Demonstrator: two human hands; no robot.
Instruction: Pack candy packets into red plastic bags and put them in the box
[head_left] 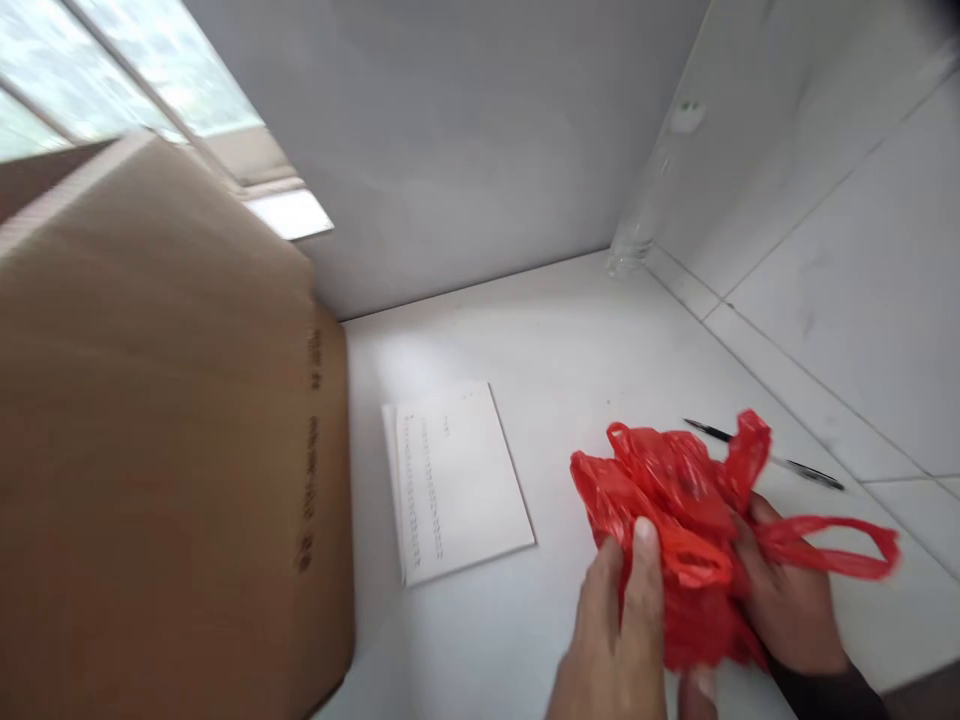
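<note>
A crumpled red plastic bag [675, 500] is held over the white counter [570, 350] at the lower right of the head view. My left hand [619, 625] grips it from the left, thumb pressed on top of the bunched plastic. My right hand [787, 595] clasps it from the right, fingers wrapped into the folds. One looped handle sticks out to the right past my right hand. The picture is slightly smeared by motion.
A large brown cardboard box [165, 450] fills the left side. A printed sheet of paper [457, 480] lies beside it. A black pen [772, 458] lies near the tiled wall. A clear plastic bottle [645, 200] stands in the back corner.
</note>
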